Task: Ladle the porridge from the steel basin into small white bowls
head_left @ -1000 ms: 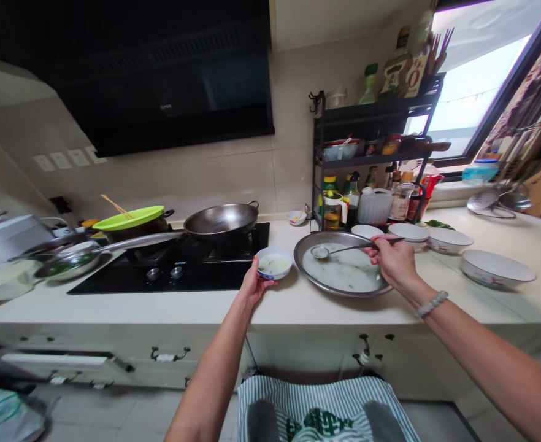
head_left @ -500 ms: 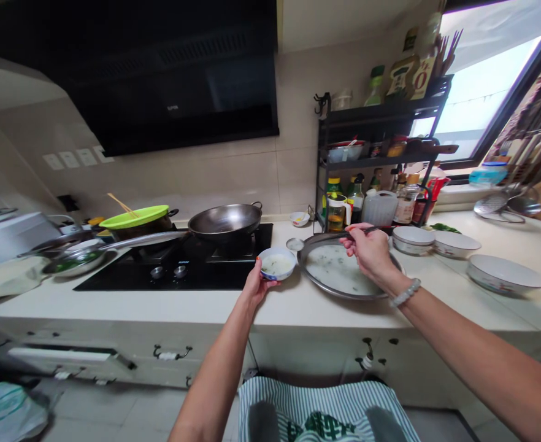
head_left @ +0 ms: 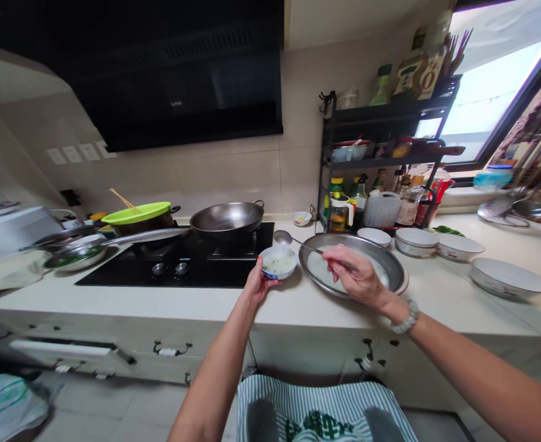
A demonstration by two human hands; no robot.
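My left hand (head_left: pixel 257 283) grips a small blue-and-white bowl (head_left: pixel 278 264) by its left side, thumb at the rim. Whitish liquid with green bits lies in the bowl. My right hand (head_left: pixel 356 275) is closed around the dark handle of a ladle (head_left: pixel 283 237). The ladle's head is tipped just above the far rim of the bowl, and a pale stream seems to run down from it. Beneath my right hand sits a wide metal basin (head_left: pixel 392 270) with the same cloudy white liquid, partly hidden by the hand.
Left of the bowl, a wok (head_left: pixel 227 219) stands on the black stove (head_left: pixel 132 270). Several patterned bowls (head_left: pixel 510 276) stand to the right. Behind the basin rises a black rack (head_left: pixel 392 162) with bottles. A saucer (head_left: pixel 301 218) is near the wall.
My right hand has moved left and turned, and the ladle's head has gone from beside the basin's rim to over the small bowl. My left hand holds its place.
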